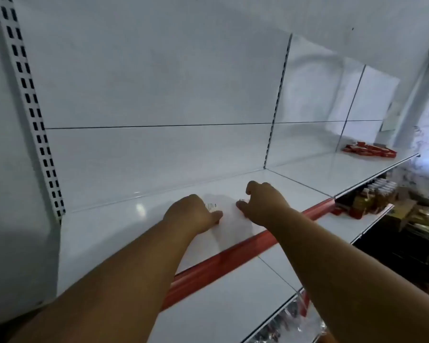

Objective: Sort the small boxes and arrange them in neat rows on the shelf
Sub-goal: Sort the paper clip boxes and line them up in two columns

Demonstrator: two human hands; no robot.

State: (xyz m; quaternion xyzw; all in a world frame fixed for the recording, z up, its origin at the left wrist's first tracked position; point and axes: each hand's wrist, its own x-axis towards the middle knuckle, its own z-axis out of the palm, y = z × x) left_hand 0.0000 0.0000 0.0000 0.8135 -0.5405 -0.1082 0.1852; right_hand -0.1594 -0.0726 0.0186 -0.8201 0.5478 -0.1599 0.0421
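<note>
My left hand [196,215] and my right hand [263,206] rest on the white upper shelf [114,233], fingers curled, close together. Between them lies a bright white box [229,219] with a small printed label near my left fingers. It is washed out, so I cannot tell whether it is one box or a row. Each hand presses on one side of it. A loose pile of small red boxes [368,150] lies far off at the right end of the same shelf.
A red price strip [233,256] runs along the shelf's front edge under my forearms. The white back panel [159,95] stands behind, with a slotted upright [30,105] at the left. A lower shelf [233,305] juts out below. Bottles and boxes [372,196] stand lower right.
</note>
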